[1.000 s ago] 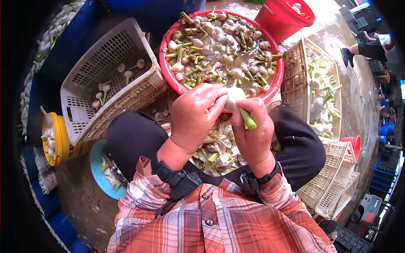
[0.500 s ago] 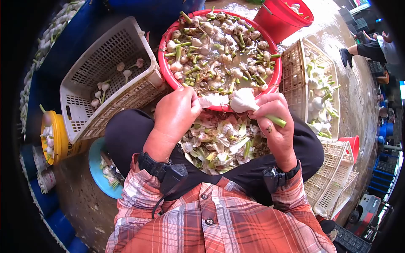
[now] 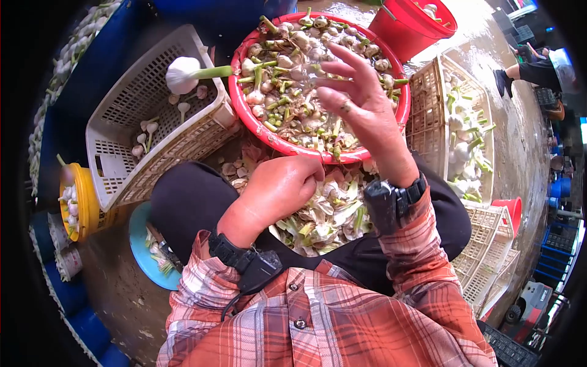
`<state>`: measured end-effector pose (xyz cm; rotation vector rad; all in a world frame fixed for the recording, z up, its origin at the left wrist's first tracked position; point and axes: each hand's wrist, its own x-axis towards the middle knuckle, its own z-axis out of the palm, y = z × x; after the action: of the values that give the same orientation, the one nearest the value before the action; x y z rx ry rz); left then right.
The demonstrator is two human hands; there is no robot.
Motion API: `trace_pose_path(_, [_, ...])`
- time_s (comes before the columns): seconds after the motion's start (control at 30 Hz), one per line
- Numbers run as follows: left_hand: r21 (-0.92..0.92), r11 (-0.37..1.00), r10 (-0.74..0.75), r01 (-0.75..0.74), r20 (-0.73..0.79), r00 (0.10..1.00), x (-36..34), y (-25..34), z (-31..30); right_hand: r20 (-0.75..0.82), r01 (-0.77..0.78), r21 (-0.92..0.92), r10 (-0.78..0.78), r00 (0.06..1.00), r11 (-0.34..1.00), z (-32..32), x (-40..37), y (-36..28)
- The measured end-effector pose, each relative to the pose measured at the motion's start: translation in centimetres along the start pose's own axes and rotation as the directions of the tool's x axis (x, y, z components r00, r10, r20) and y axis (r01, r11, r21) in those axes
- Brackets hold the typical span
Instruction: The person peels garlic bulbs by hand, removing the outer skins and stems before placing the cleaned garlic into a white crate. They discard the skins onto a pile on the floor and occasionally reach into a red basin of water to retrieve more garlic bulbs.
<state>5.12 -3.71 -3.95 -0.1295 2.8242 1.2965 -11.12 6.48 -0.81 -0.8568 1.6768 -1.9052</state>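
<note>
A peeled garlic bulb (image 3: 183, 76) with a green stem hangs in mid-air over the white plastic crate (image 3: 113, 144), touched by neither hand. My right hand (image 3: 361, 101) is raised above the near right of the red basin (image 3: 272, 142), fingers spread with nothing in them. Unpeeled garlic bulbs (image 3: 257, 96) with cut stems lie in murky water in that basin. Low over the pile of garlic peels (image 3: 333, 217) between my legs, my left hand (image 3: 281, 186) is closed and curled downward; its fingertips and whatever they hold are hidden.
Several small bulbs lie inside the white crate. At right stand a crate of peeled garlic (image 3: 468, 140), a red bucket (image 3: 409, 30) and stacked crates (image 3: 477, 244). A yellow bucket (image 3: 92, 199) and a blue bowl (image 3: 143, 251) holding a knife are at left. Another person stands far right.
The garlic bulb has left my right hand and flown left over the white crate. My right hand has risen and opened. My left hand has dropped toward the peel pile.
</note>
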Motion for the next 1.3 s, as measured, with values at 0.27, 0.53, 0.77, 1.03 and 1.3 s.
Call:
trace_pose_path(0.27, [0.014, 1.0, -0.009, 0.01, -0.045, 0.999, 0.2, -0.1, 0.1, -0.075, -0.319, -0.924, 0.717, 0.693, 0.211, -8.9, -1.3, 15.8])
trace_pose_path(0.53, [0.09, 0.994, -0.049, 0.067, -0.19, 0.981, 0.5, -0.9, -0.1, -0.053, -0.285, -0.888, 0.533, 0.844, 0.362, -10.7, -2.2, 16.5])
trace_pose_path(0.77, [0.146, 0.989, 0.072, -0.01, -0.425, 0.902, 2.5, 1.0, 1.7, -0.073, -0.16, -0.723, 0.155, 0.985, 0.673, -5.5, -5.6, 2.3])
trace_pose_path(1.03, [-0.683, 0.724, -0.208, -0.091, -0.343, 0.916, 2.8, 0.3, 1.9, -0.103, 0.081, -0.599, -0.178, 0.979, 0.796, -1.8, -8.7, -1.2])
trace_pose_path(1.3, [-0.982, 0.173, -0.363, 0.082, 0.013, 0.932, 2.1, 0.7, 1.5, -0.174, 0.049, -0.22, -0.089, 0.981, 0.974, 0.1, -10.6, 2.2])
